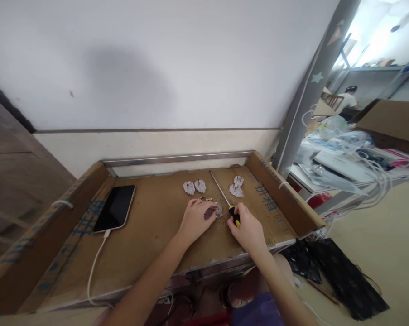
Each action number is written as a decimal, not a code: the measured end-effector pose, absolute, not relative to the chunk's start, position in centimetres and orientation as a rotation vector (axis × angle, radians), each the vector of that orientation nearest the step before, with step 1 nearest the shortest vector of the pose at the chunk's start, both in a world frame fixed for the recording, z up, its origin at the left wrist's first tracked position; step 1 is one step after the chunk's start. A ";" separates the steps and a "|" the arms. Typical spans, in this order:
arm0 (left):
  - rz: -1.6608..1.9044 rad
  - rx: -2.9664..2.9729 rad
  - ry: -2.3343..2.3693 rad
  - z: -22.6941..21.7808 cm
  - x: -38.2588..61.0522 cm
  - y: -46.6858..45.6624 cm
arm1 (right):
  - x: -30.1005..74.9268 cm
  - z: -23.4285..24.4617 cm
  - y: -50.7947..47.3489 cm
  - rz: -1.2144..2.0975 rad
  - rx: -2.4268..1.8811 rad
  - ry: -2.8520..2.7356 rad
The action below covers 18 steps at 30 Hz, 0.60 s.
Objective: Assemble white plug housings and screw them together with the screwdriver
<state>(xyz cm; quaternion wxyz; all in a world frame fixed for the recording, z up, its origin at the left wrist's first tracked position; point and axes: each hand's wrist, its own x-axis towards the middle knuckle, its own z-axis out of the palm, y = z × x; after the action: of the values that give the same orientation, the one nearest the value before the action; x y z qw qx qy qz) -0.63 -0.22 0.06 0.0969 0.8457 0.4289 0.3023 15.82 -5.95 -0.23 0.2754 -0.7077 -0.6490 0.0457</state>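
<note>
My left hand (195, 218) rests on the brown worktop (150, 231) with its fingers closed round a clear plastic plug (217, 209). Just right of it, my right hand (247, 230) grips the black and yellow handle of a screwdriver (224, 199). The metal shaft of that tool points up and left, away from me. Small brass pins (204, 198) lie just beyond my left fingers. Two clear plugs (194, 186) sit further back. Another pair of clear plugs (237, 186) lies right of the shaft.
A black phone (115, 208) lies at the left with a white cable (94, 267) running to the front edge. Cardboard walls (281, 199) flank the worktop. A grey post (309, 86) rises at the right. Beyond it stand a cluttered table (343, 160) and a distant person (347, 97).
</note>
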 end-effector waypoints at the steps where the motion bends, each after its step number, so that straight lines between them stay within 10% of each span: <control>1: 0.907 2.494 1.280 0.1 -0.6 -0.2 | 15.8 -0.3 -5.9 0.123 -1.901 -1.745; 18: 0.883 2.483 1.240 0.1 -0.7 -0.4 | 15.8 -0.6 -5.9 0.079 -1.880 -1.731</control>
<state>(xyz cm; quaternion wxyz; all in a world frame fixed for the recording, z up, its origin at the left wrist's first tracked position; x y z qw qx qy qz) -0.70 -0.36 0.06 0.1144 0.8470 0.4228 0.3012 15.76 -5.94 -0.58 0.2881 -0.7041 -0.6484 0.0295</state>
